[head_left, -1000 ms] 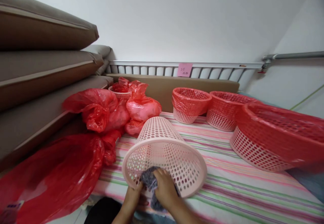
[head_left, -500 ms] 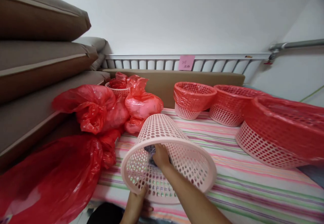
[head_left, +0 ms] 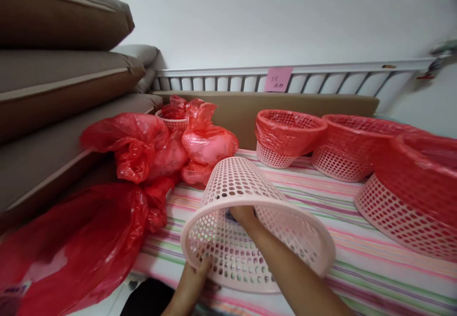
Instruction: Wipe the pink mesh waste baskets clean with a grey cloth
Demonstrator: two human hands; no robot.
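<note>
A pale pink perforated plastic basket lies tipped on its side on a striped sheet, its mouth facing me. My left hand grips the lower left of its rim, with the thumb inside and the fingers underneath. Reaching in through the mouth, my right hand is closed on a dark bluish-grey cloth against the inner wall. The basket's upper rim hides part of that hand, and most of the cloth is covered.
Several filled red plastic bags and a loose red bag lie at left beside stacked brown cushions. At right stand three baskets lined with red bags. A pink note hangs on the white rail.
The camera view has shifted slightly. My right hand has gone deeper into the basket with the cloth, so less of both shows. My left hand stays on the rim.
</note>
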